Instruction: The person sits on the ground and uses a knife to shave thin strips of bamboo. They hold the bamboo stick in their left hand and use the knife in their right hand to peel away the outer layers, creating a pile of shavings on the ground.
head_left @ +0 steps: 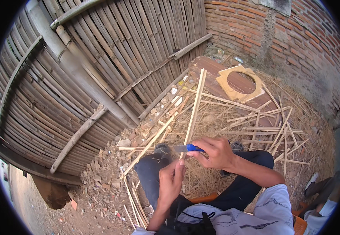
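My left hand (170, 181) is closed around the lower end of a long, pale split-bamboo strip (195, 107), which points up and away from me. In my right hand (216, 152) is a knife (194, 147) with a blue handle, the fingers wrapped round it. The knife's short, wide blade (180, 149) points left and lies across the strip, just above my left thumb. Both hands are over the gap between my bent knees. Thin shavings and straw (201, 176) cover the ground beneath them.
Loose cut strips (273, 129) lie criss-crossed at right, more (135, 203) at lower left. A tan board with a round hole (224, 80) rests on a brown panel (203, 64). Bamboo fence (130, 43) stands left, brick wall (244, 27) behind. Another person's leg (320, 186) shows at right.
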The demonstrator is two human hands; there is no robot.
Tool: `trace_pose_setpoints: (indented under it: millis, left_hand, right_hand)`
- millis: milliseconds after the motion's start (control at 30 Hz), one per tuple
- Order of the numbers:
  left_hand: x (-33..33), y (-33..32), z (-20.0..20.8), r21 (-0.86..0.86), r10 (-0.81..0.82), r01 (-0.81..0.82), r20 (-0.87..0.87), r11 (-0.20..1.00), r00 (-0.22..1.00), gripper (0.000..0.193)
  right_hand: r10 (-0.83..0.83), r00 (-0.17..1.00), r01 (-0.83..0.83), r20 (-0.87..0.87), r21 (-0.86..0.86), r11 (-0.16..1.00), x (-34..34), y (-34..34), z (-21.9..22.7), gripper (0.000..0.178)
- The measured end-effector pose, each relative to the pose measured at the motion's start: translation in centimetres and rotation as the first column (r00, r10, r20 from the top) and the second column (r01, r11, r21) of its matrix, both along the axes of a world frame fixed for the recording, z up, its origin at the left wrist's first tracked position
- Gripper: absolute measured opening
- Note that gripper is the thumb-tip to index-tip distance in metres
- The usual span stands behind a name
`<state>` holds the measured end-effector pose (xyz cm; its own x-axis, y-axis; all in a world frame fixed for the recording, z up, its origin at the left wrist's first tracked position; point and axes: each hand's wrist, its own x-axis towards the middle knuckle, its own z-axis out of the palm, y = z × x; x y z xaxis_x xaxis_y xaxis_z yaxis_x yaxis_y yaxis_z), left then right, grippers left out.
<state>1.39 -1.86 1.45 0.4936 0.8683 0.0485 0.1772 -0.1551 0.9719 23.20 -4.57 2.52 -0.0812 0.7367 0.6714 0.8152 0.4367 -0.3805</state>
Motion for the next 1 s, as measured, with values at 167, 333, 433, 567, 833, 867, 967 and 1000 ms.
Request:
trace_pose_setpoints:
  millis: [167, 333, 433, 567, 833, 867, 967, 1000]
  left_hand:
    - [-0.2, -0.2, 0.4, -0.021, -0.005, 0.005, 0.006, 1.000, 1.000, 0.031]
    - [-1.0, 0.0, 0.2, 0.011, -0.028, 0.028, -0.010, 1.000, 1.000, 0.033]
    - [-1.6, -0.3, -0.5, 0.010, -0.039, 0.039, 0.020, 0.999, 0.999, 0.040]
    - [-3.9, -1.4, -1.1, -0.068, -0.082, 0.077, -0.082, 0.995, 0.993, 0.034]
    - [-5.8, 0.4, -1.8, -0.327, -0.184, 0.188, 0.043, 0.926, 0.982, 0.051]
    - [-5.5, 0.8, -1.7, -0.318, -0.183, 0.192, 0.060, 0.928, 0.981, 0.050]
    - [-4.6, 1.5, -2.1, -0.295, -0.186, 0.211, 0.112, 0.932, 0.976, 0.047]
    - [-4.4, 1.6, -2.5, -0.290, -0.190, 0.220, 0.130, 0.931, 0.973, 0.045]
  right_hand:
    - [-0.027, 0.999, 0.025, 0.040, 0.053, 0.998, 0.2, 0.1, -0.2, 0.029]
    - [-0.058, 0.993, 0.049, 0.099, 0.084, 0.995, 0.5, 0.1, 0.8, 0.030]
    - [-0.138, 0.987, 0.127, 0.086, 0.126, 0.984, 1.8, 0.7, 1.2, 0.028]
    - [-0.368, 0.916, 0.396, -0.163, 0.214, 0.893, 8.0, 3.1, 2.6, 0.027]
    - [-0.378, 0.860, 0.348, -0.344, -0.148, 0.926, 9.8, 2.1, 2.4, 0.032]
    - [-0.326, 0.869, 0.287, -0.372, -0.159, 0.945, 9.1, 2.4, 1.9, 0.034]
    - [-0.226, 0.844, 0.084, -0.486, -0.296, 0.951, 7.9, 2.3, 1.6, 0.043]
    - [-0.162, 0.833, 0.015, -0.529, -0.271, 0.962, 7.7, 2.5, 1.7, 0.044]
